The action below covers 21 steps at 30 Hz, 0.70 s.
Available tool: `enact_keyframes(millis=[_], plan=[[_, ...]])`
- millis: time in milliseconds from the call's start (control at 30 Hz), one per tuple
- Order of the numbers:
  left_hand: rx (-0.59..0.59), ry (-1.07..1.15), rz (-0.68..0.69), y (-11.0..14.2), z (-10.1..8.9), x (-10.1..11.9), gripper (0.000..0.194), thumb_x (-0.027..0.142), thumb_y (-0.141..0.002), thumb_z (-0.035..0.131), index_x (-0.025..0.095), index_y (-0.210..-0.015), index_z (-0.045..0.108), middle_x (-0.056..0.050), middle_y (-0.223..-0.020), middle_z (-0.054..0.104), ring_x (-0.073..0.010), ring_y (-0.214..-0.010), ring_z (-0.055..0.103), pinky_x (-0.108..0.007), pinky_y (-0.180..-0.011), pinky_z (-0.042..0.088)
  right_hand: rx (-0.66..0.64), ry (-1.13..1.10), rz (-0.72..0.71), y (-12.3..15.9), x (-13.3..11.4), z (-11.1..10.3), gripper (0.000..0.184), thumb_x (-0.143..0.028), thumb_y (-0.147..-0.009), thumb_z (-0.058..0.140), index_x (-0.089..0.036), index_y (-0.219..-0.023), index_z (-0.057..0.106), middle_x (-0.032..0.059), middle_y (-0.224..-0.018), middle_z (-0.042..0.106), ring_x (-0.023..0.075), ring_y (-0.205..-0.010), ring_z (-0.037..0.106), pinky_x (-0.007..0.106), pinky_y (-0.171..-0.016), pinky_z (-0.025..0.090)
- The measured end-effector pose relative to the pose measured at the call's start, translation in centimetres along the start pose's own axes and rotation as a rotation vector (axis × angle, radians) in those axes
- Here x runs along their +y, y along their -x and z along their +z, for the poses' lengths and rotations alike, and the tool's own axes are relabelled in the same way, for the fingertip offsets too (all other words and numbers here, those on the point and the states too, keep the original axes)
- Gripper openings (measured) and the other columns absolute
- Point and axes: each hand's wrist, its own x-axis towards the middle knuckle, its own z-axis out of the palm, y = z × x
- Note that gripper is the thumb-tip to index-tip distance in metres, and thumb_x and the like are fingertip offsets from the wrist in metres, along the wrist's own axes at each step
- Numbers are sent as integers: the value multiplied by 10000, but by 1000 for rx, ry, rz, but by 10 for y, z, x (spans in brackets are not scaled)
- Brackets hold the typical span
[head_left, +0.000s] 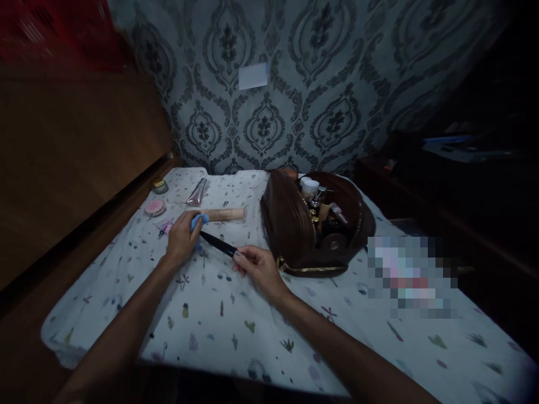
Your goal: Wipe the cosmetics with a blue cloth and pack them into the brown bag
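Note:
My right hand [259, 269] pinches the near end of a slim, black, tapered cosmetic pen [219, 243], held at a slant above the bed-like surface. My left hand [183, 235] is closed around a crumpled blue cloth [199, 220], right at the pen's far tip. Whether the cloth wraps the tip is hidden by the fingers. Just beyond the left hand lies a beige concealer-like tube [225, 214]. A small clear-and-purple item [165, 226] shows partly beside the left wrist. Right of my hands stands an open brown makeup bag [290, 224] packed with cosmetics.
A pinkish squeeze tube [197, 192], a pink round compact [155, 207] and a small jar with a gold lid [160, 186] lie at the far left. The printed white cloth [236, 331] covers the surface. A pixelated item [410, 275] lies at right. Wooden furniture [76, 146] borders the left.

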Motion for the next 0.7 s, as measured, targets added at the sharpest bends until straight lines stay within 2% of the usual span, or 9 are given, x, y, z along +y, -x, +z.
enact_keyframes(millis=[100, 200, 300, 400, 467, 567, 700], plan=[[83, -16, -35, 0, -4, 7, 338, 349, -997, 455, 180, -1268, 564, -86, -1068, 636, -237, -986, 609, -352, -838, 495, 76, -12, -5, -3, 3, -1, 378, -427, -624, 843, -150, -862, 746, 21, -602, 698, 165, -536, 645, 267, -492, 515], [82, -104, 106, 8, -6, 30, 290, 328, -987, 490, 206, -1219, 614, -90, -1055, 623, -247, -988, 583, -352, -804, 484, 106, -23, 9, -4, 6, 0, 395, -425, -610, 845, -148, -879, 758, 34, -618, 717, 183, -545, 668, 296, -524, 558], [-46, -115, 330, 21, -2, 57, 226, 305, -982, 500, 216, -1112, 663, -82, -1020, 636, -241, -960, 561, -338, -746, 478, 93, -6, -1, -2, 6, 2, 324, -396, -613, 840, -163, -822, 753, 20, -601, 711, 181, -547, 677, 303, -563, 584], [-193, -126, 389, 27, 6, 69, 208, 280, -983, 483, 219, -1045, 672, -80, -1000, 645, -247, -959, 542, -342, -734, 481, 77, 15, -40, -1, 5, 2, 275, -372, -620, 839, -172, -783, 745, 7, -598, 703, 174, -552, 679, 303, -600, 593], [-234, -146, 316, 25, 11, 63, 214, 270, -985, 469, 215, -1006, 675, -83, -983, 648, -251, -969, 544, -355, -769, 490, 83, 17, -50, -1, 5, 1, 295, -379, -637, 832, -168, -830, 757, 15, -620, 712, 180, -569, 687, 313, -613, 598], [-267, -161, 126, 19, 14, 37, 202, 283, -977, 483, 214, -995, 672, -85, -990, 664, -265, -1006, 570, -369, -805, 500, 85, 40, -78, -1, 8, -1, 318, -387, -671, 813, -164, -895, 776, 35, -672, 725, 186, -603, 693, 323, -626, 597], [-281, -149, -2, 13, 14, 3, 251, 260, -960, 503, 201, -1176, 616, -83, -1070, 677, -261, -1000, 621, -374, -813, 513, 80, 146, -180, -2, 9, -4, 270, -347, -721, 769, -185, -935, 800, 60, -791, 736, 174, -676, 679, 291, -638, 566]])
